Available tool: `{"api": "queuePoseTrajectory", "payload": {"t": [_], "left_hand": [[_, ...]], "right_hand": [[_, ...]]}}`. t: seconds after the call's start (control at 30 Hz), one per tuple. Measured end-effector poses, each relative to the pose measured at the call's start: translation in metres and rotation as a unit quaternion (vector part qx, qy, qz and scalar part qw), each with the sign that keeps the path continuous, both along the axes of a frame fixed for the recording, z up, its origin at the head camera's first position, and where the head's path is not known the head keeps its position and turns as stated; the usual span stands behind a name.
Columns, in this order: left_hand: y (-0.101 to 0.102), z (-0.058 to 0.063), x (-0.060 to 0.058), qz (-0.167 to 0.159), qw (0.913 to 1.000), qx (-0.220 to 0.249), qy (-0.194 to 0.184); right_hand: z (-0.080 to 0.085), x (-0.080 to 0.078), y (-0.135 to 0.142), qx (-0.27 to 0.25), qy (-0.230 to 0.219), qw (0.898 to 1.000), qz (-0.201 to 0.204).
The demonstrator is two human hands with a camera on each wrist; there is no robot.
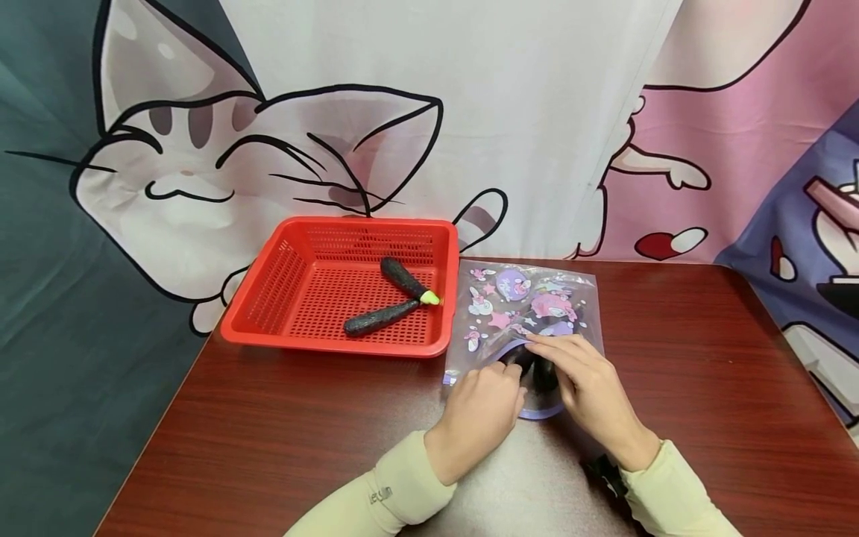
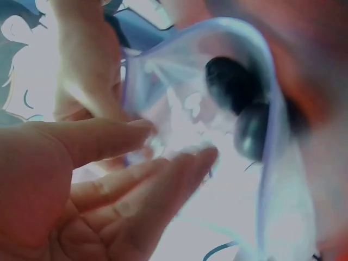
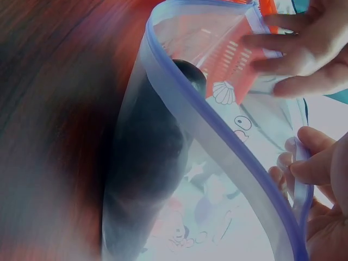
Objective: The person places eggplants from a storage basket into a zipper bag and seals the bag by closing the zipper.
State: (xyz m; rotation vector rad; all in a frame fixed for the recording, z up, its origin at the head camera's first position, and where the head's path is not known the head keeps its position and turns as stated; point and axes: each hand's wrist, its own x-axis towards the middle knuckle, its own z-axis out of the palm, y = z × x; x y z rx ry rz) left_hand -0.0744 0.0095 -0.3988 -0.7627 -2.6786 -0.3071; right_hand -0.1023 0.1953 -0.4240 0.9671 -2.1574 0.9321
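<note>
A clear zip bag [image 1: 479, 309] with pink and purple cartoon prints lies on the table, its purple-edged mouth held wide towards the front. Inside are two glossy, dark vegetables that look like eggplants [image 2: 231, 84], their rounded ends showing near the mouth. My right hand [image 1: 593, 388] pinches the bag's rim [image 3: 302, 217] between thumb and fingers. At the left of the opening is my left hand [image 1: 478, 414]; in the right wrist view its fingers [image 3: 293, 57] stretch out over the mouth, and no vegetable is in them.
Left of the bag stands a red perforated basket [image 1: 268, 339]. Two slim, dark zucchini-like vegetables [image 1: 379, 319] lie in it, and a bright yellow-green tip shows where they meet. A cartoon-printed curtain [image 1: 537, 134] hangs behind the brown wooden table [image 1: 705, 373].
</note>
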Motion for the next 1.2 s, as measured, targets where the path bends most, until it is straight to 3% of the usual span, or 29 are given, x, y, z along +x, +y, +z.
{"api": "queuePoseTrajectory", "payload": {"t": [0.13, 0.3, 0.5, 0.67, 0.9, 1.2], "left_hand": [[-0.013, 0.018, -0.003, -0.005, 0.9997, 0.023, 0.005], [-0.033, 0.037, -0.015, -0.012, 0.9987, 0.050, 0.006], [-0.054, 0.051, -0.031, -0.015, 0.9974, 0.070, 0.008], [-0.071, 0.061, -0.049, 0.005, 0.9973, 0.074, 0.004], [-0.096, 0.076, -0.080, 0.042, 0.9990, 0.013, 0.000], [-0.123, 0.080, -0.121, 0.047, 0.9948, -0.090, 0.010]], "right_hand": [[0.000, -0.001, 0.000, 0.003, 0.002, 1.000, -0.004], [0.000, -0.001, 0.000, 0.004, 0.005, 1.000, -0.005], [0.000, -0.001, 0.000, 0.005, 0.007, 1.000, -0.003], [0.000, 0.000, 0.001, 0.005, 0.006, 1.000, -0.003], [0.001, 0.000, 0.000, 0.003, 0.006, 1.000, -0.001], [0.000, -0.001, 0.000, 0.002, 0.012, 1.000, -0.003]]}}
